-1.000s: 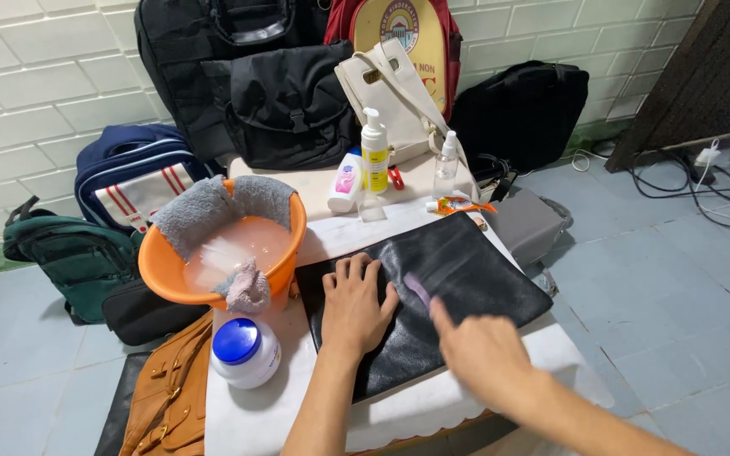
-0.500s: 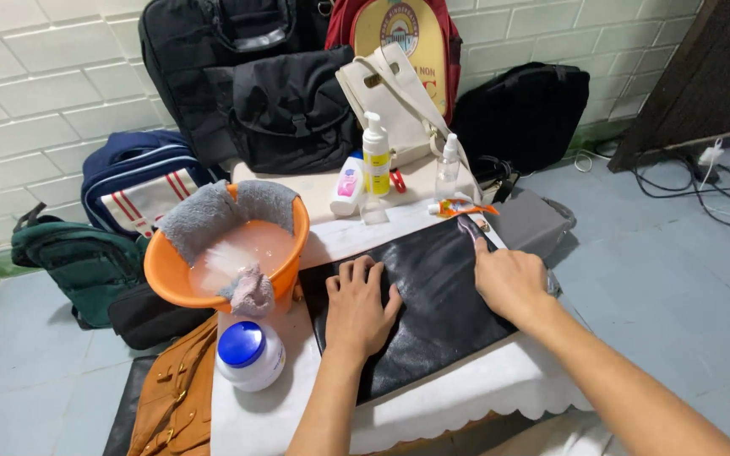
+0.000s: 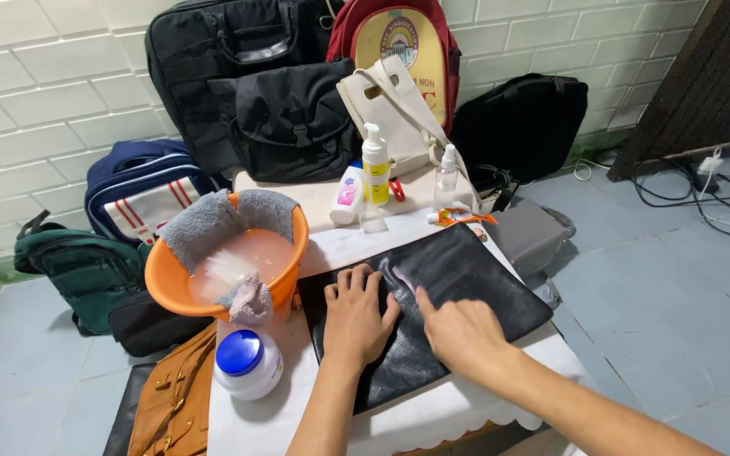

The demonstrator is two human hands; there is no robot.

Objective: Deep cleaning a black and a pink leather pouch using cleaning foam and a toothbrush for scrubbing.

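A flat black leather bag (image 3: 466,279) lies on a small white table (image 3: 433,418). My left hand (image 3: 356,317) rests flat on its left part, fingers spread, pressing it down. My right hand (image 3: 458,329) is on the middle of the bag, fingers together, with a small pale purple cloth (image 3: 405,279) showing at the fingertips. Neither hand lifts anything.
An orange basin (image 3: 285,291) of cloudy water with grey towels (image 3: 213,224) over its rim stands at the left. A white jar with a blue lid (image 3: 247,363) is near the front. Bottles (image 3: 373,169) stand at the back. Backpacks and bags line the tiled wall; a brown bag (image 3: 175,405) hangs at the table's left.
My right hand has swept back from the bag's far right corner toward its middle, close to my left hand. The left hand has stayed flat on the bag.
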